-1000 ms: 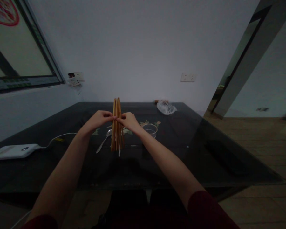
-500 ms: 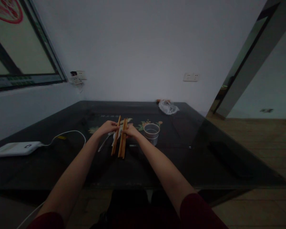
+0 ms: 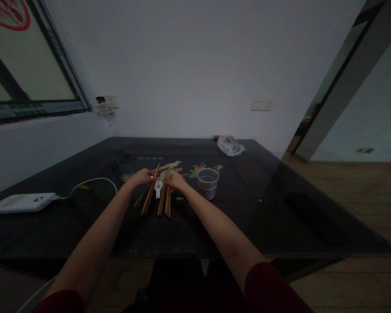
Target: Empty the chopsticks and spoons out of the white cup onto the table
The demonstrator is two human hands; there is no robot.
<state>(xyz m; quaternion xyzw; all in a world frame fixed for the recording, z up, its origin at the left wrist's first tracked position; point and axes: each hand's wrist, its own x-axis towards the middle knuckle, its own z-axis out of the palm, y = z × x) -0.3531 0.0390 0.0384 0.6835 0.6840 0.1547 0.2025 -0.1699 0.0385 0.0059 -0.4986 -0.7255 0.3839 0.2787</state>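
head cam | worn on person's head | faces forward and down | dark worktop [image 3: 280, 208] close below | far wall beyond

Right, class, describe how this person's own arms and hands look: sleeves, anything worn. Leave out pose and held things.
Both forearms are bare. The left sleeve and right sleeve are dark red, ending near the elbows. The left hand and right hand wear no gloves; no watch, bracelet or ring shows in the dim light.
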